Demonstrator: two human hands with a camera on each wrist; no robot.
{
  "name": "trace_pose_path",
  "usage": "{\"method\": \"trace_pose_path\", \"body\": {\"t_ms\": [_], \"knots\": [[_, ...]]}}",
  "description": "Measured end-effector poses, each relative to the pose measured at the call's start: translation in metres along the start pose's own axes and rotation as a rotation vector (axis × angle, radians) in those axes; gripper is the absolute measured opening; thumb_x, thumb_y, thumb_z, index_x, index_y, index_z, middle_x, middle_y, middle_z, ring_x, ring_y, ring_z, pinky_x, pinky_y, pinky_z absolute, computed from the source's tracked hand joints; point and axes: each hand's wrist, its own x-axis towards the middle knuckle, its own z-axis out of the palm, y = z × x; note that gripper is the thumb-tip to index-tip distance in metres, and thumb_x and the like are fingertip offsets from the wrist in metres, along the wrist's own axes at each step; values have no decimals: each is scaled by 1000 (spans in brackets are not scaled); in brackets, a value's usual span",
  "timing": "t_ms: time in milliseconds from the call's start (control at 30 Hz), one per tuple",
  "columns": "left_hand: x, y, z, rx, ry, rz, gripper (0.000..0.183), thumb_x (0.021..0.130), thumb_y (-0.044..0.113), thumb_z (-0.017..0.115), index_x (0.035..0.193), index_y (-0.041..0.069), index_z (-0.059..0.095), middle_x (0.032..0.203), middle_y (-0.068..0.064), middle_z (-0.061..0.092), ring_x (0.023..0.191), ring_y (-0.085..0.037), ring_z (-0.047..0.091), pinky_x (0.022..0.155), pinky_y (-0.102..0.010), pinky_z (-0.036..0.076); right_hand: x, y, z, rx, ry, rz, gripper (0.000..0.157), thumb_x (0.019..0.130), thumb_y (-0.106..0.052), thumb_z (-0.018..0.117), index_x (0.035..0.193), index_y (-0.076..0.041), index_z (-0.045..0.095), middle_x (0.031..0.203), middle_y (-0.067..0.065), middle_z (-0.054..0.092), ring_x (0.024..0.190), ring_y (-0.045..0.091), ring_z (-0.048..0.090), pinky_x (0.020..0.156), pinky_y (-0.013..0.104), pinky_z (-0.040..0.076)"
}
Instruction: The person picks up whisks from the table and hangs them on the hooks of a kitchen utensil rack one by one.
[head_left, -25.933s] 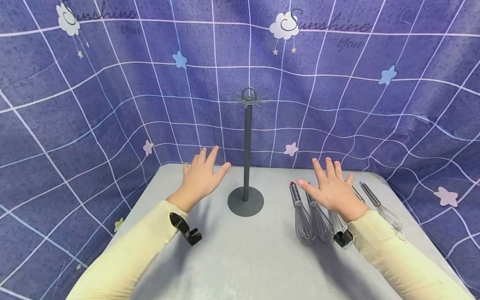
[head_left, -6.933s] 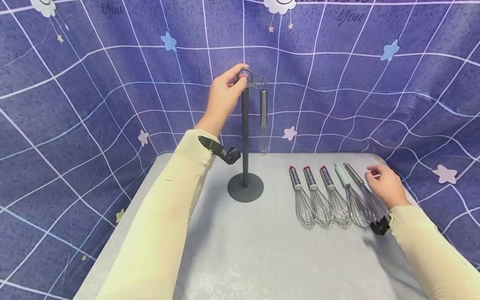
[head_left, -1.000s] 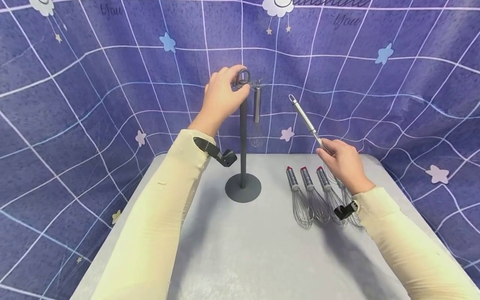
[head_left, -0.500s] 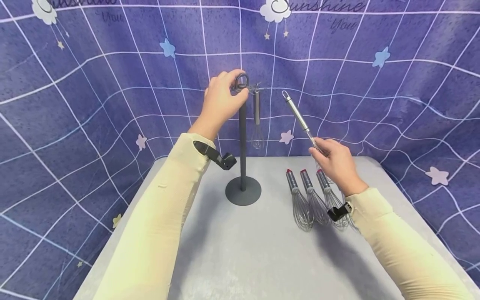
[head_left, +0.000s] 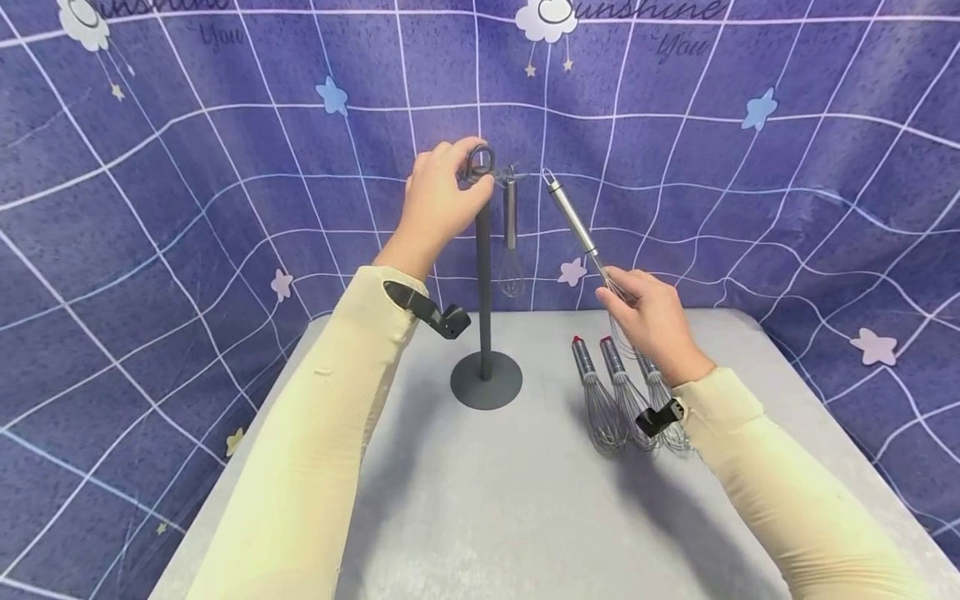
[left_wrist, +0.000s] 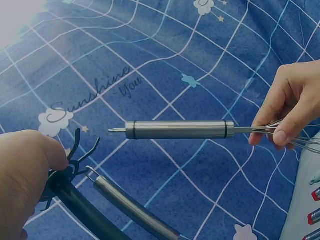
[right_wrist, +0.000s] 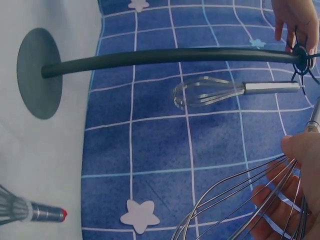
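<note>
Before purple gridded cloth (head_left: 663, 79), over pale grey counter (head_left: 465, 500), clasped silver steel whisk (head_left: 587, 243) below its handle (head_left: 570, 214) with right hand (head_left: 652, 321); slanted its long axis up and left, just right of curved dark hooks (left_wrist: 77, 141); gripped dark grey metal stand (head_left: 484, 283) by its top with left hand (head_left: 438, 196), nearer those hooks.

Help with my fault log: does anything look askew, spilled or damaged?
Nothing stands out: the stand is upright, one whisk hangs from it, and the red-tipped whisks lie side by side. The held whisk tilts, but in the right grip that seems ordinary.
</note>
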Motion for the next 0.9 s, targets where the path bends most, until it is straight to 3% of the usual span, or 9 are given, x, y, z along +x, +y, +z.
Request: {"method": "trace_pose_path", "body": {"t_ms": [333, 900], "knots": [[-2, 1, -2, -1, 0, -1, 46, 95, 36, 57, 141, 30, 59, 113, 1, 60, 120, -22, 46, 100, -44, 37, 1, -10, 9, 53, -12, -4, 33, 94, -17, 73, 125, -8, 72, 93, 8, 70, 77, 19, 58, 73, 38, 49], [-2, 0, 1, -13, -1, 10, 46, 97, 35, 55, 142, 29, 57, 114, 1, 59, 123, -23, 43, 100, -45, 36, 6, -15, 17, 37, -39, -21, 34, 94, -21, 73, 126, -10, 72, 93, 7, 71, 76, 20, 57, 71, 38, 46]]}}
